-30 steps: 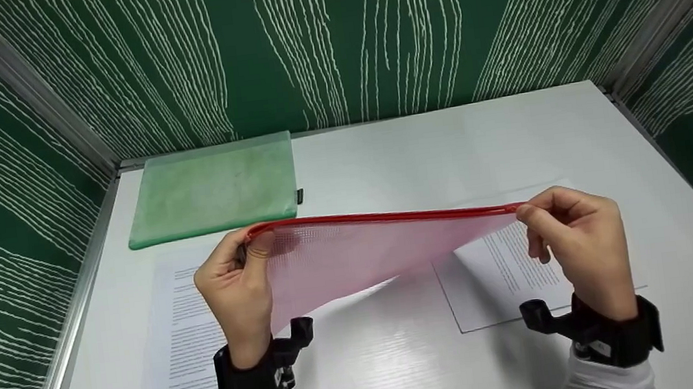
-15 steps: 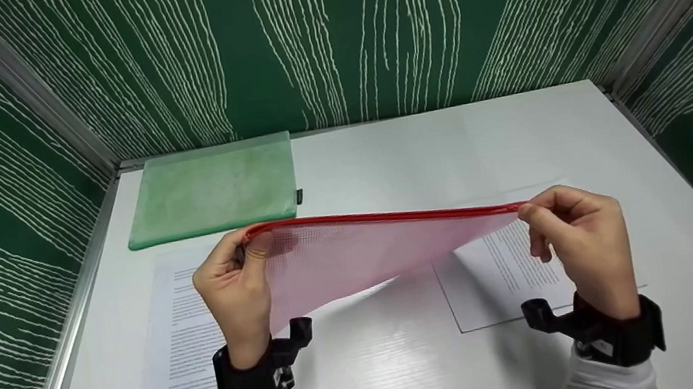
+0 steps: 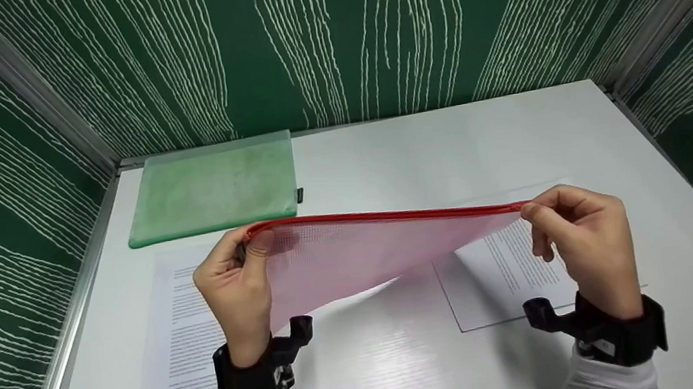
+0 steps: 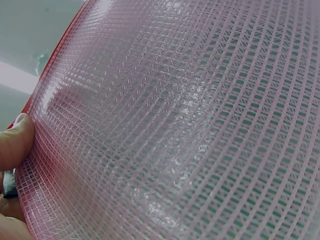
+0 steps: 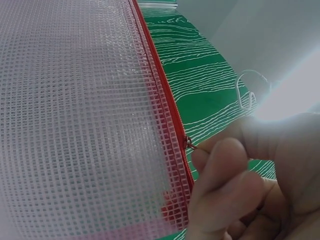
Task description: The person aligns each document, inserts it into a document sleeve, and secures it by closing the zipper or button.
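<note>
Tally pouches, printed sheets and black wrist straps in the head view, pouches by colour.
Pink pouch: 1
Green pouch: 1
Printed sheets: 2 visible; can't tell if more lie beneath
Black wrist straps: 2
Total: 6

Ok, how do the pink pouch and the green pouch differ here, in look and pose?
Colour: the pink pouch has a red zipper edge; the green pouch has a darker green edge.
Support: the left hand and right hand hold the pink pouch up; the green pouch lies on the table.
Pose: the pink pouch hangs at a slant; the green pouch lies flat.
Shared: both have a stronger-coloured strip along one edge.
</note>
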### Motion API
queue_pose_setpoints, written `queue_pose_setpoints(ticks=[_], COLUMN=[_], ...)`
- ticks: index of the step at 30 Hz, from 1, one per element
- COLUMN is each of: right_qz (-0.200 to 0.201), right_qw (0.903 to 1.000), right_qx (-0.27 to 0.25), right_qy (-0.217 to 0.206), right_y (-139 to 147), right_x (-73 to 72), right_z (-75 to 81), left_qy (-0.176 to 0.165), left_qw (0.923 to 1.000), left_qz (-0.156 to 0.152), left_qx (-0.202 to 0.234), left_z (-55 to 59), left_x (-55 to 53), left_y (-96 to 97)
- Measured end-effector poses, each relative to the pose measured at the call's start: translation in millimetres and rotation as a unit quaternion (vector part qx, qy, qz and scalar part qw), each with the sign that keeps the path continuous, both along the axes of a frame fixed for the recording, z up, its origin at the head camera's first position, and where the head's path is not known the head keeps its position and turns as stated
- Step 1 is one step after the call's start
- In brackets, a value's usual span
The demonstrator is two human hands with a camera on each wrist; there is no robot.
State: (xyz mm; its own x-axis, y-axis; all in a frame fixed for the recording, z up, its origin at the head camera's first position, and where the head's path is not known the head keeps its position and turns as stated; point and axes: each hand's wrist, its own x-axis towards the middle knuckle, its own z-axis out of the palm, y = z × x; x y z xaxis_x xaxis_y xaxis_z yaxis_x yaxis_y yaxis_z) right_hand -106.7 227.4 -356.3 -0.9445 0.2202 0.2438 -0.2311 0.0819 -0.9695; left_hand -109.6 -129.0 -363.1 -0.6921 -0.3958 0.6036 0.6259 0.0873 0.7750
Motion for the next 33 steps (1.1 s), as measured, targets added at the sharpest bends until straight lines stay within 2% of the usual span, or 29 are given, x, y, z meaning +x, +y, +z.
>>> queue_pose_setpoints(ticks=[13,25,28,33], right_qz=[0.007,0.027,0.019,0.007], right_qw=[1.0,0.9995,0.9997,0.9998], right_qx=[0.002,-0.013,-0.012,-0.019], right_qy=[0.003,0.013,0.009,0.003], right_y=[1.1,3.0,3.8,5.2], right_x=[0.3,0.3,0.4,0.4], right_z=[0.2,-1.0,-0.9,-0.5], left_qy=[0.002,0.009,0.004,0.007], left_qw=[0.9999,0.9999,1.0,1.0], left_qz=[0.009,-0.008,0.006,-0.004], left_qx=[-0.009,0.004,-0.002,0.004], left_z=[-0.3,1.0,0.8,1.6], left_x=[-1.4,-0.8,0.1,0.8], left_y=[-1.2,-0.8,-2.0,-3.8])
